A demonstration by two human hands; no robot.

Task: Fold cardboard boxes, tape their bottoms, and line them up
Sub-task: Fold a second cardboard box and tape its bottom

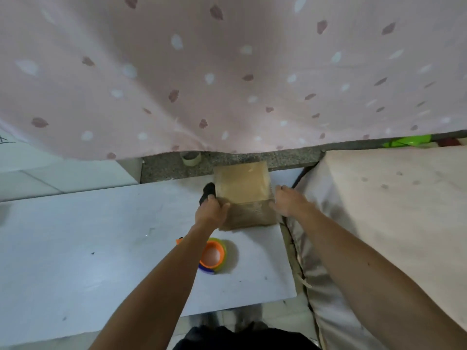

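Note:
A small brown cardboard box [242,188] stands folded on the white table [101,236], near its far right corner, with shiny tape across its top face. My left hand [211,210] presses against the box's left side, thumb on the front face. A black object [208,192] pokes out beyond that hand; I cannot tell whether the hand holds it. My right hand [288,200] lies against the box's right side, fingers spread. A tape roll [213,256] with orange, green and blue rims lies on the table under my left forearm.
A pink curtain [227,72] with leaf print hangs over the far side. A second tape roll [191,157] sits on the speckled stone ledge [164,168] behind the table. A padded, cloth-covered surface [391,210] borders the table on the right.

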